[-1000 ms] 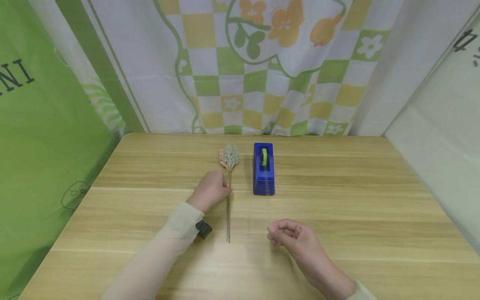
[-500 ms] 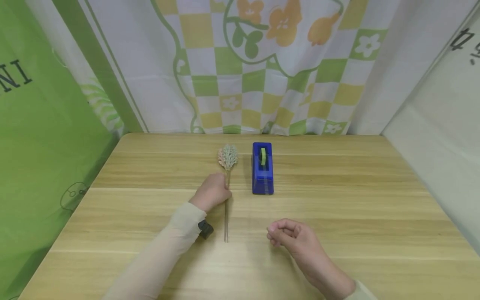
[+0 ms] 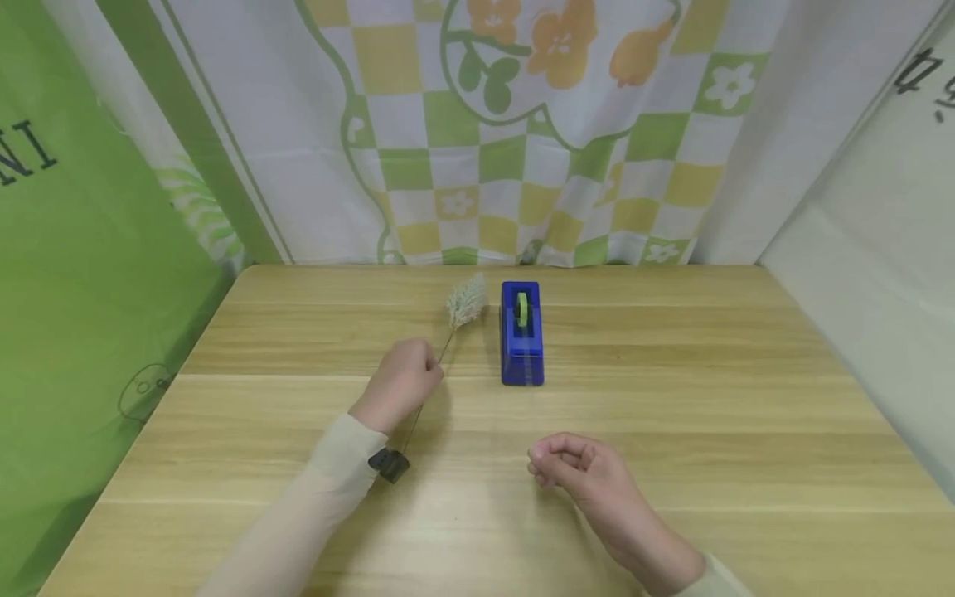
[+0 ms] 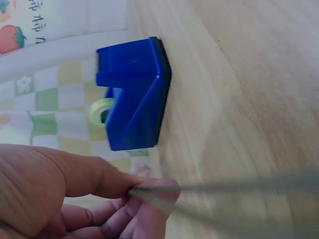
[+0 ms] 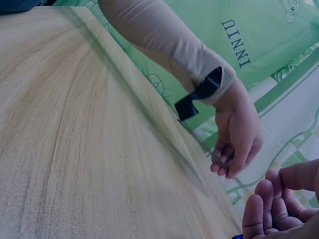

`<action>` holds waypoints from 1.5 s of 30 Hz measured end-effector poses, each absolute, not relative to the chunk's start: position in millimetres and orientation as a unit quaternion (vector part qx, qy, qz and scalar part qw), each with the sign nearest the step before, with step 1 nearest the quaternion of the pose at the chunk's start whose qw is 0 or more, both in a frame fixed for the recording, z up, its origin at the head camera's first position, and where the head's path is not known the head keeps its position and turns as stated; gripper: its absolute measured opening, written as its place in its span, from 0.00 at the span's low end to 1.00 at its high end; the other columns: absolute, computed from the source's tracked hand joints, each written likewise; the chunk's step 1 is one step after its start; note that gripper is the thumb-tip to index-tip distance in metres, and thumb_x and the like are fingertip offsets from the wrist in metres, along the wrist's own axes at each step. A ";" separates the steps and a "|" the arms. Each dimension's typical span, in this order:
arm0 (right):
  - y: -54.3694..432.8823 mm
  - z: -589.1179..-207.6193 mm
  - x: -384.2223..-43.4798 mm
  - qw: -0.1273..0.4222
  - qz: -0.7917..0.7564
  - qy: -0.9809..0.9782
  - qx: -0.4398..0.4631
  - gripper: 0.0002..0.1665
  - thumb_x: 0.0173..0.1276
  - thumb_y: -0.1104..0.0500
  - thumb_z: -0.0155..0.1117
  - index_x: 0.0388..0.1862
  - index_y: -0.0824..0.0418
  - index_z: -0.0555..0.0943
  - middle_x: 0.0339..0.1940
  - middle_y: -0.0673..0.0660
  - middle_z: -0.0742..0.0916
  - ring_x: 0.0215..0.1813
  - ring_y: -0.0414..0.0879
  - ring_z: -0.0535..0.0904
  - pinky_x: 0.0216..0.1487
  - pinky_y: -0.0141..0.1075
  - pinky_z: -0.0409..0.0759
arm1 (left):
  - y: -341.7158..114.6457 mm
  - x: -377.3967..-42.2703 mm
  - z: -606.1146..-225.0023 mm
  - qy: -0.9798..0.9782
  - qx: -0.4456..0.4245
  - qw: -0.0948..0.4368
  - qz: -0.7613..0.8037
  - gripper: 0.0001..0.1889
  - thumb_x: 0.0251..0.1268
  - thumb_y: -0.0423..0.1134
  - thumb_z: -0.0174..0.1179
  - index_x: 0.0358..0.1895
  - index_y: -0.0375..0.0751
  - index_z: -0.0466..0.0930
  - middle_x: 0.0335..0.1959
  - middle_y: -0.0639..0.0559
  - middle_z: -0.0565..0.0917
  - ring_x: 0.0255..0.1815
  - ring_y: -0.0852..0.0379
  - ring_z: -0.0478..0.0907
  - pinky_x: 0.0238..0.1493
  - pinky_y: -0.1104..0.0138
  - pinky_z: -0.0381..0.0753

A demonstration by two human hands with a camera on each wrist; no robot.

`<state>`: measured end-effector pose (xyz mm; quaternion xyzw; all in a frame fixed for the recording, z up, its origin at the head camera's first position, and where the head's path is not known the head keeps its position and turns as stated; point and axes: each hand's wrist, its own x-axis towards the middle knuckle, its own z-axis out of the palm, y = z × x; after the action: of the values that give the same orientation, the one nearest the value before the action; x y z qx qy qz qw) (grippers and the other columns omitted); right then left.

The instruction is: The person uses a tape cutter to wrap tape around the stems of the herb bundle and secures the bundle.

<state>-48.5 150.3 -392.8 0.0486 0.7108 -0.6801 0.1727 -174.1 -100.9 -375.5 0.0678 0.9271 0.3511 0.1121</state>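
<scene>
My left hand (image 3: 403,377) pinches the thin stems of a small bunch of artificial flowers (image 3: 467,300) between thumb and fingers. The pale green flower heads point toward the back of the table and lean to the right. In the left wrist view, blurred stems (image 4: 239,186) run off to the right from the fingertips, over the wood. My right hand (image 3: 585,473) hovers at the front, fingers loosely bent and the thumb near the index fingertip, with nothing visible between them. A blue tape dispenser (image 3: 522,358) with a yellow-green roll (image 3: 522,309) stands right of the flowers.
The wooden table (image 3: 709,381) ends at a checked, flowered curtain (image 3: 507,199) behind. A green cloth (image 3: 75,332) hangs at the left and a white one (image 3: 880,249) at the right. A black strap (image 3: 390,464) is on the left wrist.
The flower bunch has turned from lying straight away from me to slanting, heads to the right. My left hand has shifted left and slightly back with it. The right hand has stayed nearly still.
</scene>
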 end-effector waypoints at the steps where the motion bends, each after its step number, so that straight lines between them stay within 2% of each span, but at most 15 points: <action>1: 150.0 -392.5 -48.6 0.172 -0.681 0.711 0.048 0.16 0.76 0.59 0.65 0.51 0.73 0.81 0.35 0.47 0.89 0.39 0.39 0.83 0.51 0.30 0.84 | -102.6 -171.0 -373.5 0.928 0.069 0.102 0.351 0.21 0.73 0.29 0.50 0.17 0.45 0.63 0.12 0.58 0.61 0.14 0.61 0.56 0.16 0.72 0.56; 5: 150.2 -391.8 -48.7 0.168 -0.683 0.710 0.044 0.16 0.76 0.60 0.65 0.51 0.73 0.80 0.35 0.46 0.89 0.39 0.38 0.83 0.50 0.30 0.84 | -111.4 -160.3 -369.0 0.935 0.078 0.048 0.343 0.11 0.79 0.32 0.50 0.36 0.34 0.78 0.20 0.52 0.72 0.19 0.59 0.65 0.20 0.71 0.65; 7: 150.6 -391.3 -48.7 0.169 -0.682 0.710 0.043 0.16 0.76 0.59 0.65 0.51 0.74 0.80 0.35 0.46 0.89 0.39 0.38 0.83 0.50 0.31 0.84 | -118.1 -156.3 -369.3 0.934 0.081 0.023 0.347 0.11 0.82 0.34 0.50 0.45 0.30 0.80 0.25 0.48 0.77 0.21 0.58 0.68 0.21 0.70 0.68; 10: 151.8 -390.2 -48.8 0.173 -0.679 0.713 0.042 0.17 0.76 0.59 0.65 0.51 0.74 0.80 0.35 0.47 0.89 0.40 0.39 0.83 0.51 0.31 0.84 | -132.7 -152.4 -372.8 0.929 0.086 -0.021 0.358 0.11 0.84 0.34 0.49 0.51 0.30 0.79 0.29 0.43 0.81 0.24 0.57 0.74 0.22 0.70 0.73; 14: 153.3 -389.5 -48.9 0.177 -0.674 0.716 0.039 0.18 0.77 0.58 0.64 0.52 0.74 0.80 0.36 0.48 0.89 0.40 0.40 0.84 0.52 0.32 0.84 | -153.6 -147.1 -378.2 0.915 0.086 -0.057 0.389 0.09 0.85 0.35 0.47 0.52 0.34 0.76 0.32 0.38 0.83 0.24 0.55 0.76 0.21 0.69 0.75; 18: 154.0 -389.5 -48.8 0.177 -0.673 0.717 0.036 0.18 0.77 0.58 0.64 0.52 0.74 0.80 0.36 0.48 0.89 0.40 0.40 0.84 0.52 0.32 0.84 | -169.7 -140.6 -383.8 0.907 0.067 -0.072 0.409 0.10 0.86 0.37 0.48 0.51 0.36 0.77 0.28 0.37 0.82 0.18 0.58 0.69 0.18 0.70 0.71; 20: 154.2 -389.3 -48.8 0.175 -0.673 0.717 0.036 0.18 0.76 0.58 0.64 0.52 0.74 0.80 0.36 0.48 0.89 0.40 0.40 0.84 0.52 0.32 0.84 | -175.7 -137.3 -384.7 0.904 0.056 -0.081 0.416 0.12 0.85 0.39 0.50 0.51 0.35 0.79 0.27 0.36 0.82 0.18 0.60 0.68 0.18 0.71 0.70; 23: 154.2 -389.1 -48.7 0.173 -0.673 0.718 0.038 0.18 0.76 0.58 0.64 0.52 0.74 0.80 0.36 0.47 0.89 0.40 0.40 0.83 0.51 0.32 0.84 | -184.6 -131.9 -383.1 0.903 0.046 -0.088 0.419 0.14 0.84 0.41 0.52 0.49 0.32 0.82 0.31 0.35 0.86 0.21 0.61 0.72 0.20 0.71 0.73; 27: 154.3 -388.5 -48.8 0.171 -0.674 0.717 0.039 0.18 0.77 0.58 0.64 0.52 0.74 0.80 0.36 0.47 0.89 0.39 0.39 0.83 0.51 0.31 0.84 | -199.6 -124.4 -376.9 0.908 0.053 -0.060 0.411 0.16 0.83 0.43 0.55 0.46 0.30 0.84 0.35 0.38 0.88 0.30 0.56 0.80 0.29 0.70 0.78; 32: 154.7 -387.5 -48.7 0.175 -0.676 0.715 0.040 0.17 0.77 0.58 0.64 0.53 0.73 0.80 0.36 0.47 0.89 0.40 0.39 0.83 0.51 0.31 0.84 | -221.0 -115.2 -367.2 0.913 0.077 0.019 0.400 0.15 0.81 0.43 0.57 0.47 0.34 0.85 0.36 0.45 0.89 0.40 0.52 0.85 0.37 0.68 0.79; 39: 153.8 -382.6 -48.4 0.178 -0.674 0.716 0.045 0.18 0.77 0.57 0.64 0.53 0.73 0.80 0.36 0.47 0.89 0.41 0.41 0.84 0.52 0.32 0.84 | -232.7 -107.3 -363.7 0.893 0.132 0.120 0.414 0.11 0.77 0.40 0.61 0.45 0.34 0.85 0.36 0.46 0.88 0.37 0.55 0.84 0.40 0.69 0.83; 45: 150.2 -376.5 -48.9 0.157 -0.672 0.721 0.057 0.18 0.76 0.59 0.65 0.52 0.75 0.80 0.35 0.51 0.90 0.41 0.44 0.84 0.52 0.33 0.84 | -222.9 -104.9 -368.9 0.874 0.179 0.153 0.424 0.10 0.75 0.39 0.62 0.44 0.34 0.85 0.35 0.46 0.87 0.35 0.60 0.82 0.39 0.70 0.84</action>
<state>-48.9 150.2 -376.5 0.0569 0.7212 -0.6723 0.1570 -104.9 -222.9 -368.9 0.1787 0.8745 0.4242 0.1530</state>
